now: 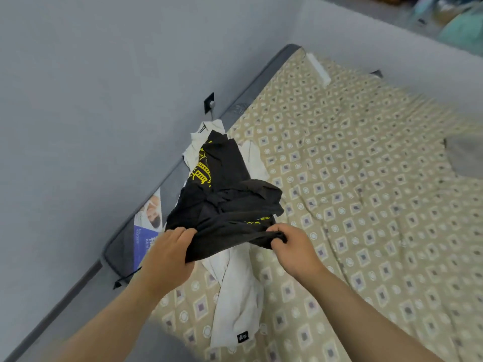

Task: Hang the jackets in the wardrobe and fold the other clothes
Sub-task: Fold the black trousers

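Black shirt (230,205) bunched over white garment (235,296), fingers of left hand (167,257) and right hand (296,250) pinching its edge

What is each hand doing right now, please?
Left hand: fingers curled round the edge of the black garment.
Right hand: pinching the same black garment's edge.

Black garment (230,202): soft matt cloth, yellow print. White garment (235,291): thin matt cloth, creased. Bed cover (366,205): quilted patterned fabric, matt. Mattress edge (122,246): grey woven fabric. Wall (91,87): smooth matt paint.
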Demonstrator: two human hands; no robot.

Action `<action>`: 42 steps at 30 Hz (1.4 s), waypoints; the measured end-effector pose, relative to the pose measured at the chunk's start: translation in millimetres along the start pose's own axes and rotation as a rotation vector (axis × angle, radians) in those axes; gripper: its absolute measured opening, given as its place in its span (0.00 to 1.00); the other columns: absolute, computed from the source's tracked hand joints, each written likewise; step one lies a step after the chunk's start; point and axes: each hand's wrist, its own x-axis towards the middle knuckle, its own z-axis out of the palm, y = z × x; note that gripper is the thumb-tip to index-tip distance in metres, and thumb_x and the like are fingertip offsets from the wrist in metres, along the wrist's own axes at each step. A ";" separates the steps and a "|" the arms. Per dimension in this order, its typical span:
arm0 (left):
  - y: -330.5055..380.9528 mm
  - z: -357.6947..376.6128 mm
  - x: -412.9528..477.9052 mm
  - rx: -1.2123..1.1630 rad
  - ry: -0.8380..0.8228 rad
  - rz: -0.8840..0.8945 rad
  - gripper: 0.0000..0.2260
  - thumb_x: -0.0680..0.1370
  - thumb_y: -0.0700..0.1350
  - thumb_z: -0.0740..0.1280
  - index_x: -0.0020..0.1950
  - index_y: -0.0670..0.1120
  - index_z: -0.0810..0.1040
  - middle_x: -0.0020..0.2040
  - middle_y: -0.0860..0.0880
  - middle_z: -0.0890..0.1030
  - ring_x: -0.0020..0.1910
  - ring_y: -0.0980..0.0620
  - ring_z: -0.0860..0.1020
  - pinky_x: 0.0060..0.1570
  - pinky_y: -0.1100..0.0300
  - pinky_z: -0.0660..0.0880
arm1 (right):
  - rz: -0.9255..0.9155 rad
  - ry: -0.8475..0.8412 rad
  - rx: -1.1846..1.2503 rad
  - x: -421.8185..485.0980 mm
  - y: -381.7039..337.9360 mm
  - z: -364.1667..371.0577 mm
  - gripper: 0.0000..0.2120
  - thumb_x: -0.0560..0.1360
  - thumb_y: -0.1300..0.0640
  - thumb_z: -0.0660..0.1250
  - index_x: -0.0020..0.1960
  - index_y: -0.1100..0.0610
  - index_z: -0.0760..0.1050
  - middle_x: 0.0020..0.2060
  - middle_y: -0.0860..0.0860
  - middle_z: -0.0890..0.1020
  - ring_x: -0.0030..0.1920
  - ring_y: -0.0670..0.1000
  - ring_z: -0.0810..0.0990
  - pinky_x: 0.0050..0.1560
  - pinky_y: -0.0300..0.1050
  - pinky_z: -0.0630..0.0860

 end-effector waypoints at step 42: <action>688.8 -443.1 -90.1 -2.023 -0.201 -0.143 0.07 0.83 0.42 0.53 0.50 0.40 0.67 0.44 0.40 0.72 0.24 0.42 0.78 0.22 0.50 0.76 | -0.383 0.313 -0.286 -410.2 -25.6 -393.7 0.13 0.66 0.36 0.71 0.50 0.35 0.79 0.56 0.38 0.76 0.64 0.36 0.72 0.67 0.33 0.64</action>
